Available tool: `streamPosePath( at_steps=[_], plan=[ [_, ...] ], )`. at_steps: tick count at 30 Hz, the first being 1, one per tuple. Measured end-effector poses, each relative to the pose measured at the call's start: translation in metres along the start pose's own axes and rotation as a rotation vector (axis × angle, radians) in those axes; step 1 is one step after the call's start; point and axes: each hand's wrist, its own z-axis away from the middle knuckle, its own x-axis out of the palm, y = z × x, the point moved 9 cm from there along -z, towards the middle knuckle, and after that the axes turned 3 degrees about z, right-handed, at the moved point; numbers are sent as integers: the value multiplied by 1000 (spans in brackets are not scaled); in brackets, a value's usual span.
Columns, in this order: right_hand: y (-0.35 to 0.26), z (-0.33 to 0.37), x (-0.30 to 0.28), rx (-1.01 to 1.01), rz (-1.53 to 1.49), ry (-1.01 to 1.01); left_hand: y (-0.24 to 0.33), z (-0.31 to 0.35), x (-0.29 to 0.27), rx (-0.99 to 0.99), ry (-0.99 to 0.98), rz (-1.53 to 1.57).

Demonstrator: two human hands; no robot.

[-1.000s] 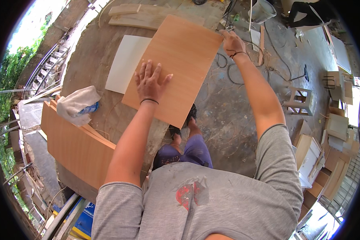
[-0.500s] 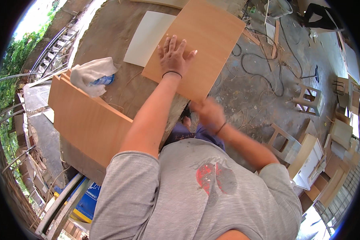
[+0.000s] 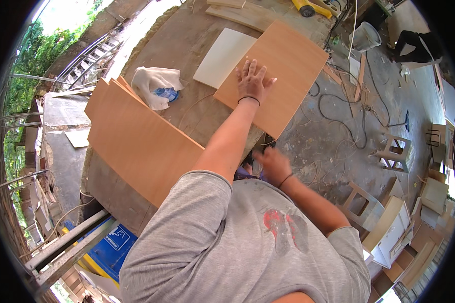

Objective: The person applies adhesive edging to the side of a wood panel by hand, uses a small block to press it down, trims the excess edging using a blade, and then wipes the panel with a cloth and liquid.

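Observation:
My left hand (image 3: 253, 85) lies open, fingers spread, on a flat wood-grain panel (image 3: 290, 65) that rests on the worktable (image 3: 182, 48) and juts past its right edge. Just below the panel's near corner is my right hand (image 3: 275, 166), its fingers curled closed. Whatever it may hold is hidden or too small to make out. A white board (image 3: 226, 56) lies by the panel's left side, partly beneath it. To the left, several more wood-grain panels (image 3: 136, 144) lie overlapped along the table. A beige cloth (image 3: 154, 83) is bunched over a blue plastic thing (image 3: 167, 94) behind them.
Wooden strips (image 3: 242, 16) and a yellow power tool (image 3: 311, 8) lie at the table's far end. Right of the table, a black cable (image 3: 333, 119) snakes over the floor near a stool (image 3: 395, 151) and a bucket (image 3: 366, 37). A blue box (image 3: 106, 252) stands lower left.
My view has shifted, so the table and panels appear farther right and lower. My right hand has dropped from the panel's near corner to just below it. The left hand stays flat on the panel.

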Motion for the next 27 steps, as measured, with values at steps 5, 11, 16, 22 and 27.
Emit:
streamPosePath(
  at_steps=[5,11,16,22,27],
  plan=[
    [49,19,-33,262,-217,219,-18,-5,5,83,-27,94],
    [131,42,-53,589,-561,400,15,61,0,396,-412,26],
    [136,65,2,798,-849,344,57,91,-5,339,-608,-17],
    [109,43,-13,696,-842,327,55,97,-13,379,-757,-225],
    [103,21,-58,445,-461,414,53,100,-10,377,-789,-239]
  ],
)
